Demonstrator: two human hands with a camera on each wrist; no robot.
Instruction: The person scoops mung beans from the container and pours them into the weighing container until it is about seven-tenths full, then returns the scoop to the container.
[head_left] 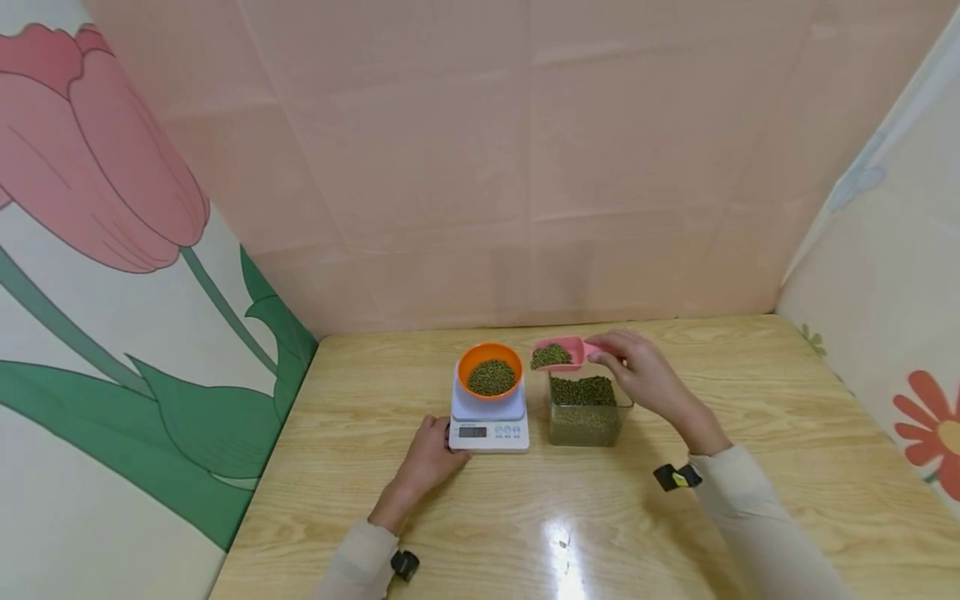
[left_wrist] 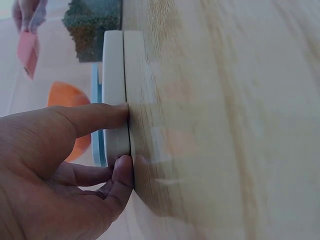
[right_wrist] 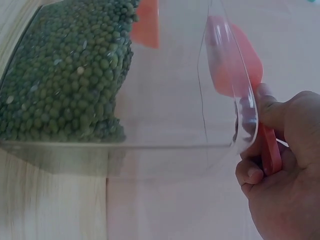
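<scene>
My right hand (head_left: 633, 367) grips the handle of a pink scoop (head_left: 573, 353), which carries green mung beans. It is held above the left back part of a clear container (head_left: 585, 433) of mung beans (right_wrist: 65, 75). Left of that container is a white kitchen scale (head_left: 489, 437) with a small display. On its platform sits an orange bowl (head_left: 491, 348) with mung beans in it. My left hand (head_left: 433, 454) holds the scale's front left corner, its thumb and fingers on two sides of the casing, as the left wrist view (left_wrist: 55, 160) shows.
Everything stands on a wood-grain table (head_left: 345, 433). A pink-covered wall (head_left: 525, 208) rises behind the table's back edge. A flower-patterned panel (head_left: 112, 292) flanks the left, and another panel (head_left: 885, 333) the right.
</scene>
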